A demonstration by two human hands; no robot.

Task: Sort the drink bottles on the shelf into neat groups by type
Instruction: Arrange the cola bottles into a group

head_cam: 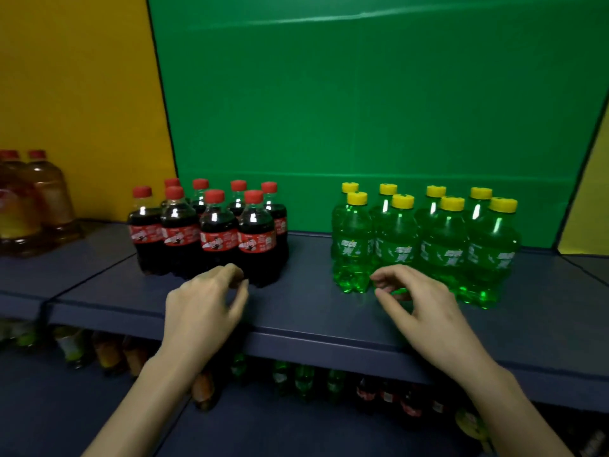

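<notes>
I had both hands out over the shelf [296, 311] with nothing held in either. The left hand [204, 301] had its fingers [239, 291] loosely curled and empty, just short of the cola bottles [211, 232]. These stood red-capped and two rows deep directly beyond those fingertips, and I could not tell whether a fingertip brushed the nearest base. The right hand [418, 301] was likewise slack, its fingers [392, 300] bent around nothing. The green bottles [425, 245], yellow-capped, were packed upright just beyond them and off to their right. A bare strip of shelf lay between the two sets of fingers and kept the types well apart, which I judged was the point of the spacing, each kind being shouldered tight so it read as one block. With the hands low at the bottle bases, I took this as a last squaring-up of the front rows, the sort nearly done. Far to the left of the left fingers stood amber bottles [33, 206], and more bottles [306, 384] sat on the level below
</notes>
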